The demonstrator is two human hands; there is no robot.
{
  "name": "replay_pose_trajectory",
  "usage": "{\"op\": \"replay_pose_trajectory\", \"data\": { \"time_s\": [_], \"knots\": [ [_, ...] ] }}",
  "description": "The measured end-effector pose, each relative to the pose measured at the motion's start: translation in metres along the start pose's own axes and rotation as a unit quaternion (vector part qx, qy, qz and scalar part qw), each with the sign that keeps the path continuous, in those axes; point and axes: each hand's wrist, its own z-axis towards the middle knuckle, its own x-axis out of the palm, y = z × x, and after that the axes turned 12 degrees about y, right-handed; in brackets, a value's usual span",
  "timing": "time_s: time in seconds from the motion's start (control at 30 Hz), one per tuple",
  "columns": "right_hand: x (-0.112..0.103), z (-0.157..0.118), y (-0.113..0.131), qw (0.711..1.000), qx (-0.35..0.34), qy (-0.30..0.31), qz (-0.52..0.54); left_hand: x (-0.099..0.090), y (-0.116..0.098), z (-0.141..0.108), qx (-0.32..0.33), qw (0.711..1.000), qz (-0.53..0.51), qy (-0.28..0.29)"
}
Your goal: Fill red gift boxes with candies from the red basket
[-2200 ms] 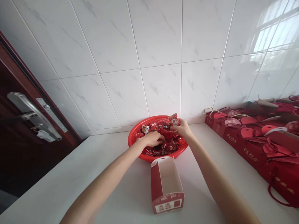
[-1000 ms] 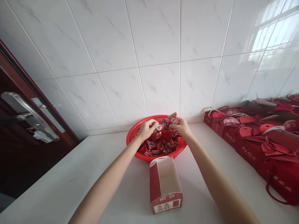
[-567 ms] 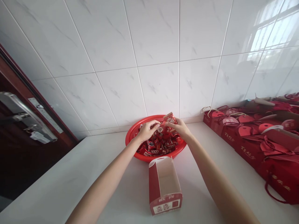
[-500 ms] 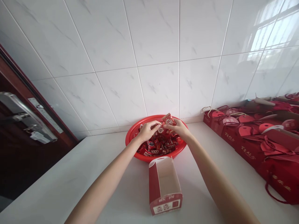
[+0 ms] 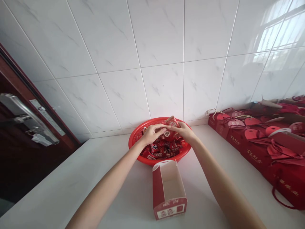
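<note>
Over a red plastic basket (image 5: 131, 136) full of red-wrapped sweets (image 5: 164, 150), both hands come together at the fingertips. My right hand (image 5: 184, 131) is closed on a small red packet (image 5: 172, 121) whose printed upper part sticks up above the fingers. My left hand (image 5: 152, 134) is pinched, its fingertips against those of the right; whatever lies between them is hidden. A red packet with a pale round print (image 5: 167, 135) shows just below the fingers. In front of the basket, an open-topped red and white carton (image 5: 158, 190) stands on the counter between my forearms.
Rows of red gift boxes (image 5: 252, 156) with cord handles line the right side of the white counter (image 5: 107, 165). A tiled wall (image 5: 162, 89) rises behind the basket. At the left is a dark door with a metal handle (image 5: 30, 114).
My left fingers have moved slightly right, closing in on the right hand's fingertips. The carton and basket keep their places on the counter; the view has shifted a little.
</note>
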Motion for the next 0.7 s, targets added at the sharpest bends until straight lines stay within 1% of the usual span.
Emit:
{"op": "replay_pose_trajectory", "data": {
  "time_s": [0.03, 0.1, 0.23, 0.3, 0.33, 0.43, 0.5, 0.6, 0.7],
  "knots": [
    [0.000, -0.001, 0.001, 1.000, 0.008, 0.023, -0.001, 0.000, 0.000, 0.000, 0.004, 1.000, 0.003, -0.003],
    [0.001, -0.002, 0.001, 0.999, 0.025, 0.039, 0.009, 0.000, -0.001, 0.001, 0.006, 1.000, 0.012, -0.015],
    [0.001, -0.001, 0.000, 0.999, 0.028, 0.004, 0.029, -0.001, 0.000, 0.001, -0.015, 0.999, 0.007, -0.043],
    [0.001, 0.001, -0.001, 0.999, 0.025, -0.026, 0.035, -0.002, 0.002, 0.001, -0.032, 0.999, 0.015, -0.032],
    [0.001, 0.002, -0.001, 0.998, 0.024, -0.043, 0.040, -0.003, 0.002, 0.000, -0.043, 0.998, 0.032, -0.013],
    [0.002, 0.004, -0.001, 0.994, 0.017, -0.082, 0.064, -0.004, 0.002, -0.002, -0.073, 0.987, 0.116, 0.084],
    [0.002, 0.004, 0.000, 0.992, 0.016, -0.098, 0.080, -0.002, 0.000, -0.003, -0.074, 0.977, 0.154, 0.131],
    [0.004, 0.004, 0.001, 0.989, 0.014, -0.119, 0.082, 0.005, -0.004, -0.002, -0.047, 0.970, 0.165, 0.172],
    [0.004, 0.004, 0.001, 0.988, 0.016, -0.130, 0.077, 0.015, -0.004, 0.002, -0.010, 0.955, 0.185, 0.233]
  ]
}}
